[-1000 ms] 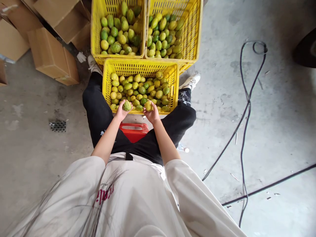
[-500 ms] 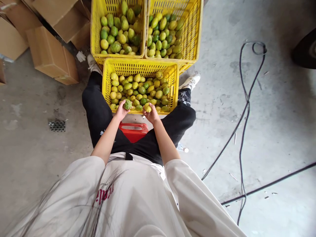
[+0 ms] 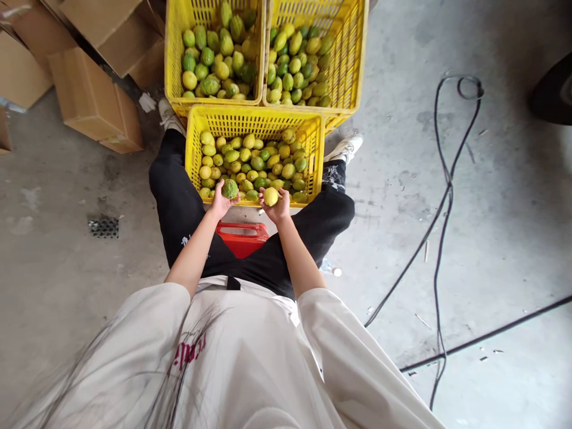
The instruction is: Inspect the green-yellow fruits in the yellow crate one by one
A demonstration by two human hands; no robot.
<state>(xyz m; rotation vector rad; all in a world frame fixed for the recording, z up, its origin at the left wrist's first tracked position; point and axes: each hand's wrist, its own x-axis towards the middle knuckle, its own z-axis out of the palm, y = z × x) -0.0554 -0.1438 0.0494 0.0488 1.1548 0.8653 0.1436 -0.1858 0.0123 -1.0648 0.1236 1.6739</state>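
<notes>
My left hand holds a bumpy green citrus fruit, its fingers curled round the side. In my right hand rests a smooth yellow lemon, with thumb and fingers about it. Both hands hover over the near rim of a yellow plastic crate between my legs. Many yellow and green lemons lie loose in that crate. Parts of the fingers under each fruit are hidden.
Behind stand two more yellow crates, left and right, holding green and yellow fruit. A red plastic stool is beneath me. Cardboard boxes lie at the left. A black cable loops over the concrete floor at the right.
Both fruits have been turned in the fingers. The green one shows a different bumpy side, and the lemon in my right hand now faces up in a more open grasp. The crates have not moved.
</notes>
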